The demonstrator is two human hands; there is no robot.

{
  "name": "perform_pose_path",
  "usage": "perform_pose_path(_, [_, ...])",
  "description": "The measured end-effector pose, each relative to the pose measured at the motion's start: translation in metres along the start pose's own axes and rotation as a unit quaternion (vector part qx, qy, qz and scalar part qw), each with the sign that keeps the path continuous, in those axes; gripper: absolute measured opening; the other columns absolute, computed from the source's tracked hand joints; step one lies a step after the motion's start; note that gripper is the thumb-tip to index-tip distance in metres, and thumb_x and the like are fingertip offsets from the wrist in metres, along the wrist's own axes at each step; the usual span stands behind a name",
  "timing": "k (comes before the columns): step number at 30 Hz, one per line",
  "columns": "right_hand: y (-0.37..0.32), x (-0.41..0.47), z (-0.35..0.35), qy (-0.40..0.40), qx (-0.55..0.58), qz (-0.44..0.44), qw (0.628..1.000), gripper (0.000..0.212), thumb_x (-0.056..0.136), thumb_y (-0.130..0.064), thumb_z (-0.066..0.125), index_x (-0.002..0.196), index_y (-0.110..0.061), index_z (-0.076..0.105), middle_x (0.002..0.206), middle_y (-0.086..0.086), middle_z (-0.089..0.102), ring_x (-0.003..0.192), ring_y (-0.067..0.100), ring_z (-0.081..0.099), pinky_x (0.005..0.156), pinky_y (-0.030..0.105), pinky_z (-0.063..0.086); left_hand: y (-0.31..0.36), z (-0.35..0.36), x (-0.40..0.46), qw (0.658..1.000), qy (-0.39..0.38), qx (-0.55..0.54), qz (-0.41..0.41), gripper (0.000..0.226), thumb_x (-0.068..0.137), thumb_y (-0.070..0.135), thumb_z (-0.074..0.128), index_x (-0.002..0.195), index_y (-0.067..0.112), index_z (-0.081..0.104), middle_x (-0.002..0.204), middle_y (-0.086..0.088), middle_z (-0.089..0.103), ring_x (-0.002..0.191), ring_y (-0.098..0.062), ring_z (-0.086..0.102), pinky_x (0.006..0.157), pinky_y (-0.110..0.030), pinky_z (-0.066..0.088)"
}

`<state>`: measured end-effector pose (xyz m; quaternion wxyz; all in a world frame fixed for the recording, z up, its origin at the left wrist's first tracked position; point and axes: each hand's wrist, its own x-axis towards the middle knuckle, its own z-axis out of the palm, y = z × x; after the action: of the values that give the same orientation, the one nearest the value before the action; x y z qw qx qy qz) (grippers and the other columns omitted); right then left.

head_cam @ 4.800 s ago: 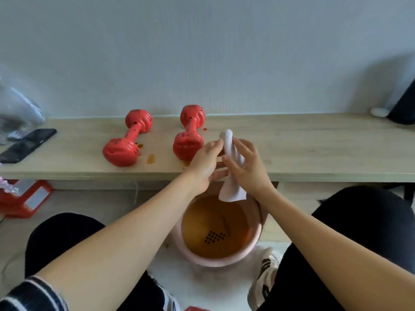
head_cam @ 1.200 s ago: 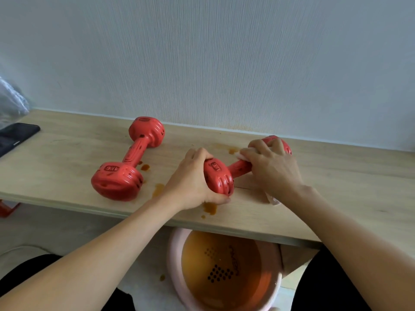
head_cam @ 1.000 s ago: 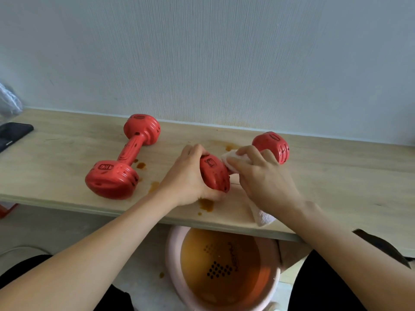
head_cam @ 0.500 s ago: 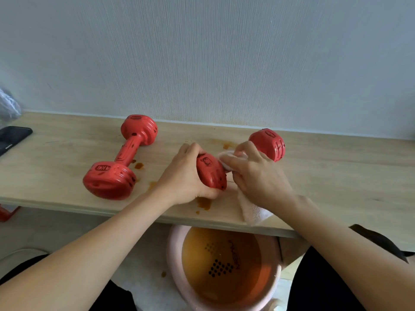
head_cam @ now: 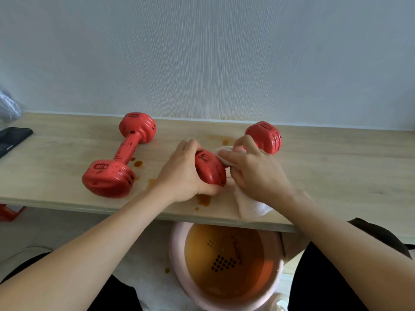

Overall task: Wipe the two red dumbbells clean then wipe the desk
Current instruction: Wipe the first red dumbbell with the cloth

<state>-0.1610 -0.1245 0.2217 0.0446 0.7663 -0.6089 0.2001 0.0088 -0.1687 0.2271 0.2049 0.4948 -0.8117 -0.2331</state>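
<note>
Phone (head_cam: 12, 138) far left; pink basin (head_cam: 226, 268) below desk (head_cam: 336, 176)

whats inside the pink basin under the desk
The pink basin holds murky orange-brown water, with a dark dot pattern showing on its bottom. The desk edge hides its far rim.

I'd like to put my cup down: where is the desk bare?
Right of the right dumbbell, the desk is bare. Another patch lies between phone and left dumbbell. The middle is crowded: hands, cloth, brown spills.
</note>
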Motion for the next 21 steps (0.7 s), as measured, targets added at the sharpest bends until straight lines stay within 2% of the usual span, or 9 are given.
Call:
perform_pose_path(2, [0.012, 0.006, 0.003, 0.008, -0.027, 0.05, 0.998, 0.036, 0.087, -0.014, 0.047, 0.115, -0.032, 0.061, 0.118, 0.01, 0.046, 0.087, 0.036, 0.058, 0.055, 0.034, 0.041, 0.0, -0.001, 0.0, 1.0, -0.007, 0.007, 0.0, 0.085, 0.044, 0.047, 0.088, 0.11, 0.025, 0.041, 0.111, 0.006, 0.042, 0.096, -0.013, 0.047, 0.075, -0.025, 0.037])
perform_pose_path(5, [0.031, 0.015, -0.001, 0.009, -0.065, 0.146, 0.987, 0.032, 0.092, -0.016, 0.045, 0.115, -0.033, 0.058, 0.122, 0.007, 0.041, 0.098, 0.036, 0.054, 0.061, 0.035, 0.039, 0.001, -0.001, -0.001, 1.0, -0.009, 0.006, 0.001, 0.086, 0.044, 0.048, 0.088, 0.112, 0.025, 0.041, 0.112, 0.007, 0.042, 0.096, -0.012, 0.047, 0.074, -0.025, 0.038])
perform_pose_path(8, [0.022, 0.011, 0.0, 0.004, -0.053, 0.128, 0.99, 0.03, 0.091, -0.016, 0.044, 0.113, -0.028, 0.059, 0.119, 0.009, 0.042, 0.093, 0.036, 0.055, 0.059, 0.034, 0.037, 0.002, 0.0, -0.002, 1.0, -0.006, 0.014, -0.004, 0.086, 0.043, 0.05, 0.088, 0.112, 0.026, 0.041, 0.112, 0.008, 0.042, 0.096, -0.012, 0.047, 0.074, -0.025, 0.038])
perform_pose_path(12, [-0.003, -0.004, 0.001, -0.011, 0.022, 0.015, 1.0, 0.038, 0.084, -0.016, 0.042, 0.116, -0.025, 0.062, 0.117, 0.012, 0.045, 0.08, 0.036, 0.058, 0.057, 0.034, 0.043, 0.002, 0.0, -0.001, 1.0, 0.003, 0.003, -0.007, 0.081, 0.043, 0.049, 0.087, 0.106, 0.025, 0.041, 0.108, 0.007, 0.043, 0.092, -0.013, 0.048, 0.071, -0.026, 0.036])
perform_pose_path(16, [0.017, 0.005, 0.001, -0.01, 0.001, 0.092, 0.996, 0.042, 0.088, -0.015, 0.047, 0.122, -0.038, 0.055, 0.124, 0.005, 0.041, 0.096, 0.034, 0.056, 0.066, 0.036, 0.044, 0.002, -0.002, -0.002, 1.0, 0.003, 0.01, -0.01, 0.081, 0.044, 0.05, 0.087, 0.107, 0.026, 0.042, 0.111, 0.008, 0.044, 0.094, -0.013, 0.048, 0.073, -0.027, 0.037])
perform_pose_path(19, [0.03, 0.014, -0.001, 0.008, -0.029, 0.171, 0.985, 0.036, 0.091, -0.015, 0.045, 0.119, -0.035, 0.056, 0.123, 0.005, 0.041, 0.098, 0.035, 0.055, 0.064, 0.034, 0.04, 0.004, -0.001, -0.003, 1.0, 0.006, 0.017, -0.012, 0.083, 0.045, 0.053, 0.086, 0.111, 0.026, 0.043, 0.113, 0.009, 0.044, 0.097, -0.012, 0.049, 0.076, -0.027, 0.041])
perform_pose_path(21, [0.02, 0.011, 0.0, 0.009, -0.024, 0.146, 0.989, 0.033, 0.089, -0.013, 0.047, 0.116, -0.028, 0.058, 0.119, 0.007, 0.041, 0.093, 0.036, 0.055, 0.062, 0.035, 0.042, 0.005, 0.0, -0.003, 1.0, 0.013, 0.021, -0.017, 0.083, 0.044, 0.054, 0.086, 0.11, 0.025, 0.044, 0.113, 0.008, 0.046, 0.096, -0.013, 0.05, 0.076, -0.029, 0.042])
